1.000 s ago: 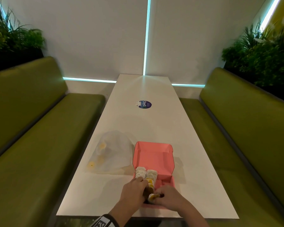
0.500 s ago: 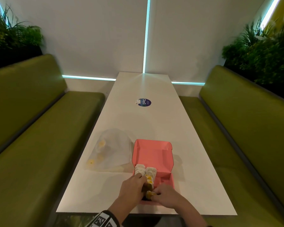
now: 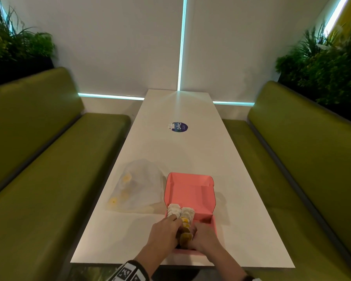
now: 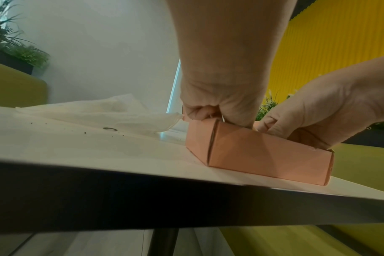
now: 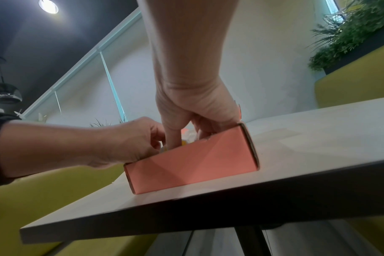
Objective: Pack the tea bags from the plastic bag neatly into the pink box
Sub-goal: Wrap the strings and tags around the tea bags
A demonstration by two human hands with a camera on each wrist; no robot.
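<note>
Tea bags (image 3: 184,230) sit in the pink box (image 3: 190,191), pinched between both hands' curled fingers (image 3: 175,220).

Dim, cyan-strip-lit, perhaps slightly blurred, edge-warped views.

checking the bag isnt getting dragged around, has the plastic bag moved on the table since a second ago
No. The plastic bag lies just left of the pink box, as it did before, with the same gap to the table edge. The small shift in view is the head camera's.

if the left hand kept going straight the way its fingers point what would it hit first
Probably the tea bags in the pink box: the left hand already reaches into them. Beyond stands the box's raised lid; depth is unclear.
</note>
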